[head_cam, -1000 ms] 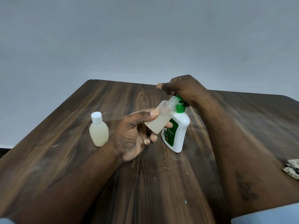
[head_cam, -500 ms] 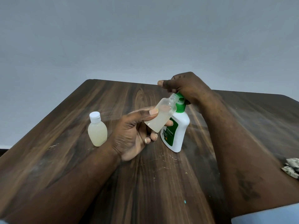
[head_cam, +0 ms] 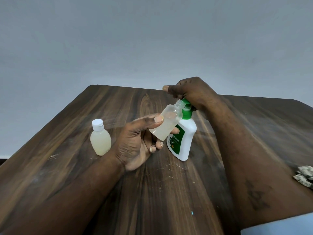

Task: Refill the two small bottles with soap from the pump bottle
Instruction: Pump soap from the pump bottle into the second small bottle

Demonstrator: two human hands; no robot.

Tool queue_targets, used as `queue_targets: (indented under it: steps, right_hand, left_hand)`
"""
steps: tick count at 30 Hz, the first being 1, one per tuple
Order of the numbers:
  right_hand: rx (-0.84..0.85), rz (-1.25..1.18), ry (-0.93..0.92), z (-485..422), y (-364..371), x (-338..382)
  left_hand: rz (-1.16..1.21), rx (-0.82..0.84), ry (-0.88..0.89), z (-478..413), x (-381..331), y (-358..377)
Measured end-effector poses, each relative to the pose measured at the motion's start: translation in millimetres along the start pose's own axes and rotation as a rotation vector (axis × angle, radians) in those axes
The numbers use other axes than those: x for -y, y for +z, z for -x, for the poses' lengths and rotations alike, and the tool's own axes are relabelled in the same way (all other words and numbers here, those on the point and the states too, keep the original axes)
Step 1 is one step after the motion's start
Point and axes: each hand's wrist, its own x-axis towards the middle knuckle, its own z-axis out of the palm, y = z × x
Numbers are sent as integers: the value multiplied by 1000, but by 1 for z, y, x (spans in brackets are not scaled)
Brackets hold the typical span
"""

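**Spill risk at the narrow neck**

Left hand (head_cam: pixel 135 141), at frame centre, pinches the open small bottle (head_cam: pixel 166 123) between thumb and fingers. It holds the bottle tilted, its uncapped neck aimed up-right at the spout. Right hand (head_cam: pixel 191 92), just above, curls over the green pump head (head_cam: pixel 187 110), thumb sticking out to the left.

The neck is narrow and sits at the spout rather than plainly under it. A hard press could probably send soap down the outside, onto the fingers or the surface (head_cam: pixel 152 192). A steeper tilt may let the contents run out. The pump bottle (head_cam: pixel 183 139) looks slanted, so a sideways push might slide or topple it.

The held bottle carries pale, cloudy liquid in its lower part and is clear near the neck. The pump bottle is opaque white with a green label, so its level is hidden. At centre-left, the capped small bottle (head_cam: pixel 100 138) stands upright, well apart. It is filled with the same pale liquid almost to the shoulder, so it seems done.
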Motion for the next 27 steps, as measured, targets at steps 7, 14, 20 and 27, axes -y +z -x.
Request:
queue_targets:
  steps: [7, 14, 20, 27]
  right_hand:
    - [17, 16, 20, 0, 2, 0]
    - [27, 33, 13, 0, 1, -1]
    - [7, 7, -13, -2, 0, 0]
    - [30, -14, 31, 1, 1, -2]
  left_hand:
    - [14, -13, -5, 0, 0, -2]
    - [-5, 5, 2, -1, 1, -1]
    - [9, 20, 5, -1, 0, 0]
    - [7, 16, 13, -1, 1, -3]
